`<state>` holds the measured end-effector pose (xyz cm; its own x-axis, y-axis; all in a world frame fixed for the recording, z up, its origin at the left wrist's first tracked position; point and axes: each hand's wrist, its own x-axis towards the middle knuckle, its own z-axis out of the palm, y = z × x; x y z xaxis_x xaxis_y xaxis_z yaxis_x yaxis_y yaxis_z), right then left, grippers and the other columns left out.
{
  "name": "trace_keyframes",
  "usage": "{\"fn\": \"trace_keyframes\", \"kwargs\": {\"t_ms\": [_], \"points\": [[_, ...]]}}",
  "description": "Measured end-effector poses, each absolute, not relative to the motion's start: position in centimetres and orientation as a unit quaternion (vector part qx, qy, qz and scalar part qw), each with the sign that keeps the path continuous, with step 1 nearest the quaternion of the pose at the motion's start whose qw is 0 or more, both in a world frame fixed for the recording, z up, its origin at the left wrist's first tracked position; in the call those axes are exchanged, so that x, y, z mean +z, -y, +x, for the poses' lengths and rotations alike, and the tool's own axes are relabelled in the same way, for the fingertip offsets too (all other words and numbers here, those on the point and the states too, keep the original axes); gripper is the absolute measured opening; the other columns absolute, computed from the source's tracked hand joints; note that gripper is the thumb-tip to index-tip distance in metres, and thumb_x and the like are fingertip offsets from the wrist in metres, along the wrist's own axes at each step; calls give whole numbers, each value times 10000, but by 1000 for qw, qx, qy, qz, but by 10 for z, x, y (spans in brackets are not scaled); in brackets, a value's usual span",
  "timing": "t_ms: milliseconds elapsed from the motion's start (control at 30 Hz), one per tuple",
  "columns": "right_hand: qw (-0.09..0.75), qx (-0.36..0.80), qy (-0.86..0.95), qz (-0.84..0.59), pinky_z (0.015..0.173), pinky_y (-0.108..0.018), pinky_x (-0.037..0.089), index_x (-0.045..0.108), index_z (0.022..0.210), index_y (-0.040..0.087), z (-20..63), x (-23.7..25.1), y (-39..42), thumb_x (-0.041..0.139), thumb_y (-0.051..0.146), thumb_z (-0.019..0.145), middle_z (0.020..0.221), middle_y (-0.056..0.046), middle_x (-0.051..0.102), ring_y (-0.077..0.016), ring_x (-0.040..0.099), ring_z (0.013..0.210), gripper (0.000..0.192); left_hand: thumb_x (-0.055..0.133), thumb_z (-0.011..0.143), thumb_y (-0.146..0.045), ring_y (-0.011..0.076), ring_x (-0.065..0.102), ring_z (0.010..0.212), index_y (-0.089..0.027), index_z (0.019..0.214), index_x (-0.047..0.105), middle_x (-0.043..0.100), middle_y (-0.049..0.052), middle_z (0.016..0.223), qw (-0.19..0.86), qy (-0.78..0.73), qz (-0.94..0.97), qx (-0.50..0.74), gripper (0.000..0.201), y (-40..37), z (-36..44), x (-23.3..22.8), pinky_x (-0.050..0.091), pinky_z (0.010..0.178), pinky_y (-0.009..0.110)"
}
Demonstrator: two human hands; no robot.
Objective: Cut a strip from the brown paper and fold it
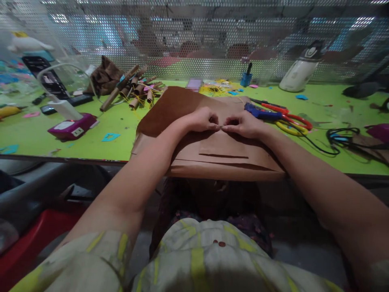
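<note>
My left hand (pixel 204 120) and my right hand (pixel 243 123) meet over a large sheet of brown paper (pixel 185 152) at the table's front. Both are closed, thumbs and fingertips pinched together and almost touching. Whatever sits between the fingertips is too small to make out. Just below them lies a smaller piece of brown paper (pixel 223 149), its lower edge slightly raised and its upper part partly covered by my hands. A dark brown flap (pixel 173 107) of paper spreads behind my left forearm. Close to my right hand, a blue glue gun (pixel 263 112) rests by red-handled scissors (pixel 298 119).
Brown paper tubes (pixel 135 87) are heaped at the back left. A purple power socket (pixel 73 126) with a white plug stands left. A blue pot (pixel 246 78) and a white bottle (pixel 299 73) stand behind. A black cable (pixel 322 151) curls at right. Perforated metal (pixel 212 40) bounds the green table.
</note>
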<state>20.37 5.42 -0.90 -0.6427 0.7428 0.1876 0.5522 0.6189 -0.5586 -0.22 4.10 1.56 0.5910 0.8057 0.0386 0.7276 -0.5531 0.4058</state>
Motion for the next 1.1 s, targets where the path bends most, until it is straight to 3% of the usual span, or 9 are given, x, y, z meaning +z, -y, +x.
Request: {"fn": "trace_keyframes", "kwargs": {"t_ms": [500,733,1100], "points": [[191,233,881,-364,659,-292,422,659,803,165,204,-6,-51,554,452,795,768,-45,666,-179,565,710,306,586,768,-361,133,488,677,-115,892,685,593,32,712,185,-450,867,112,292,-41,-2,15,341,637,252],[195,227,880,-370,645,-285,410,657,805,159,204,-8,-52,558,461,785,755,-42,659,-175,555,699,319,565,779,-370,137,521,749,-139,1008,677,639,41,838,211,-436,868,113,344,-45,-4,10,361,690,242],[191,216,884,-369,640,-283,409,660,808,156,202,-4,-47,548,452,793,744,-43,657,-172,556,692,316,577,772,-366,133,517,737,-130,1024,682,635,48,832,207,-438,866,121,361,-40,-4,14,357,683,240]]}}
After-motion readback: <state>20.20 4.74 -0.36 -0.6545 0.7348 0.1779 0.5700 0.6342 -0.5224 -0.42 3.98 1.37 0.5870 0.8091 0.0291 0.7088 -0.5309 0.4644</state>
